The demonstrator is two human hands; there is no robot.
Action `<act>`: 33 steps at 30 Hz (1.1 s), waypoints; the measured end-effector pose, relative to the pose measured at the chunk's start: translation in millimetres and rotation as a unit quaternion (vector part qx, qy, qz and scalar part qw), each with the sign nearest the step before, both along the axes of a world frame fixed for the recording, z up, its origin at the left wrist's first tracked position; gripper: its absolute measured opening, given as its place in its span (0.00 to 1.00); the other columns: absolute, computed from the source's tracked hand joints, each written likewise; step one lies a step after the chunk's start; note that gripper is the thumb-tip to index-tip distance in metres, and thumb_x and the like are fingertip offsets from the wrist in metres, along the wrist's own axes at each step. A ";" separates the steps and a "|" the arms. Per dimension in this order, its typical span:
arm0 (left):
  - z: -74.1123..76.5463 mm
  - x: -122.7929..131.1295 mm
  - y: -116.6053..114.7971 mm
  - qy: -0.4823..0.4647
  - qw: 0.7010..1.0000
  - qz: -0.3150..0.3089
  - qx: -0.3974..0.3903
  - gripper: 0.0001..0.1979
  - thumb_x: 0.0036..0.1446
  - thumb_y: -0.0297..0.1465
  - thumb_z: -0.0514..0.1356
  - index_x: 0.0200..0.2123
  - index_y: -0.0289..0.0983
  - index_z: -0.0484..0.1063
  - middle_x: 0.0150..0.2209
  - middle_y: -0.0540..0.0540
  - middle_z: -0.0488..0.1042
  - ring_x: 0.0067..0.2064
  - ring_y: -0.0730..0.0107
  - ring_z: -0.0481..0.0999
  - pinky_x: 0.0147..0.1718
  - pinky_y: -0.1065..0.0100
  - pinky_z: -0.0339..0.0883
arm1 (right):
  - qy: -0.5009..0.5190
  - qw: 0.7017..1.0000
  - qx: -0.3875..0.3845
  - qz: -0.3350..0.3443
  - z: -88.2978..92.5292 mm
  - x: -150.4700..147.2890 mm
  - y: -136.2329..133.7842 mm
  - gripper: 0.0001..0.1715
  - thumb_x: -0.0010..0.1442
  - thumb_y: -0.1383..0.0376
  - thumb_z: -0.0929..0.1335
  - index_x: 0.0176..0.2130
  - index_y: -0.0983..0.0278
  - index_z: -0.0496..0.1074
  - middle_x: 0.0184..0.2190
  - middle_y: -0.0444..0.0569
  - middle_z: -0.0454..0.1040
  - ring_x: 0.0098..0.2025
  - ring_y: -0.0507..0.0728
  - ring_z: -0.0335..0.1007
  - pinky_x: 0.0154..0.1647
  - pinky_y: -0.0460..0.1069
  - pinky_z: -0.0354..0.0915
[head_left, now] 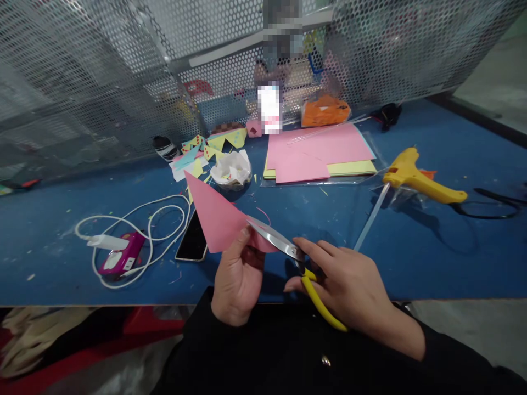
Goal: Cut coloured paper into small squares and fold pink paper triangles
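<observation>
My left hand [239,277] pinches a pink paper piece [218,216] between thumb and fingers, above the near part of the blue table. The paper comes to a point at its upper left. My right hand [349,282] is closed on yellow-handled scissors [284,241], with one handle loop showing below the palm. The blades lie against the paper's right part, their tips close to my left thumb. Part of the paper is hidden behind the blades and my left fingers.
A phone [192,238] and a purple power adapter [122,254] with white cable lie left. Beyond are a scrap-filled bowl [231,170], stacked coloured paper [317,148] and a metal mesh partition [230,33]. A yellow glue gun [424,178] lies right on the blue table [444,252].
</observation>
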State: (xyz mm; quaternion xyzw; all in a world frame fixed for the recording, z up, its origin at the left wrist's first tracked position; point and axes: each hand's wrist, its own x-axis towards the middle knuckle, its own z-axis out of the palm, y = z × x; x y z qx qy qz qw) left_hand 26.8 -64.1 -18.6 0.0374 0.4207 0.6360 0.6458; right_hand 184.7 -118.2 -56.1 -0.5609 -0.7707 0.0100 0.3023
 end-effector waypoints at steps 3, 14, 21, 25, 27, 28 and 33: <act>0.4 -0.2 0.3 -0.007 1.000 -0.013 -0.010 0.10 0.63 0.18 0.58 0.32 0.33 0.76 0.29 0.50 0.80 0.30 0.77 0.80 0.32 0.75 0.74 | 0.006 1.000 0.003 0.008 -0.6 0.7 0.1 0.43 0.66 0.37 0.56 0.50 0.67 0.77 0.27 0.47 0.78 0.24 0.58 0.76 0.23 0.52 0.61; -0.6 -0.7 -0.2 -0.029 0.998 -0.049 -0.012 0.10 0.64 0.20 0.57 0.36 0.36 0.78 0.33 0.50 0.81 0.33 0.76 0.80 0.35 0.75 0.75 | 0.005 1.000 -0.001 0.010 -2.1 0.5 0.1 0.37 0.70 0.43 0.57 0.50 0.67 0.77 0.26 0.47 0.77 0.23 0.57 0.76 0.22 0.51 0.59; -1.2 -2.6 -0.5 -0.005 0.999 -0.040 -0.010 0.09 0.61 0.20 0.60 0.35 0.38 0.78 0.33 0.49 0.81 0.34 0.74 0.80 0.33 0.75 0.74 | 0.008 1.000 -0.022 0.005 0.2 1.3 -1.8 0.38 0.67 0.40 0.58 0.52 0.66 0.76 0.28 0.48 0.78 0.25 0.58 0.76 0.23 0.51 0.60; 1.6 -3.4 0.8 0.002 0.999 -0.025 -0.046 0.09 0.60 0.17 0.59 0.31 0.34 0.75 0.26 0.51 0.77 0.26 0.78 0.77 0.27 0.78 0.71 | -0.013 0.999 -0.035 0.003 2.3 2.7 -3.2 0.43 0.64 0.36 0.58 0.54 0.66 0.75 0.30 0.49 0.78 0.25 0.59 0.75 0.24 0.52 0.61; 3.8 -3.2 1.0 0.000 0.998 -0.025 -0.051 0.08 0.60 0.17 0.60 0.31 0.33 0.75 0.26 0.50 0.78 0.25 0.77 0.76 0.25 0.78 0.70 | -0.019 0.999 -0.037 0.001 2.9 3.1 -3.4 0.43 0.64 0.36 0.59 0.54 0.66 0.75 0.30 0.49 0.78 0.25 0.59 0.75 0.24 0.51 0.61; 4.6 -3.1 0.9 -0.002 0.999 -0.023 -0.048 0.07 0.59 0.17 0.61 0.32 0.33 0.75 0.27 0.50 0.78 0.26 0.77 0.77 0.25 0.77 0.71 | -0.021 0.999 -0.036 0.000 2.9 3.1 -3.5 0.43 0.63 0.35 0.59 0.54 0.66 0.75 0.30 0.49 0.78 0.24 0.59 0.75 0.24 0.51 0.61; 2.6 -3.6 -1.4 -0.005 1.000 -0.021 -0.017 0.07 0.57 0.17 0.63 0.34 0.33 0.76 0.31 0.49 0.80 0.30 0.75 0.79 0.31 0.76 0.73 | -0.021 0.999 -0.026 -0.001 2.5 2.1 -3.1 0.43 0.64 0.36 0.59 0.54 0.66 0.75 0.30 0.50 0.78 0.25 0.59 0.75 0.25 0.51 0.60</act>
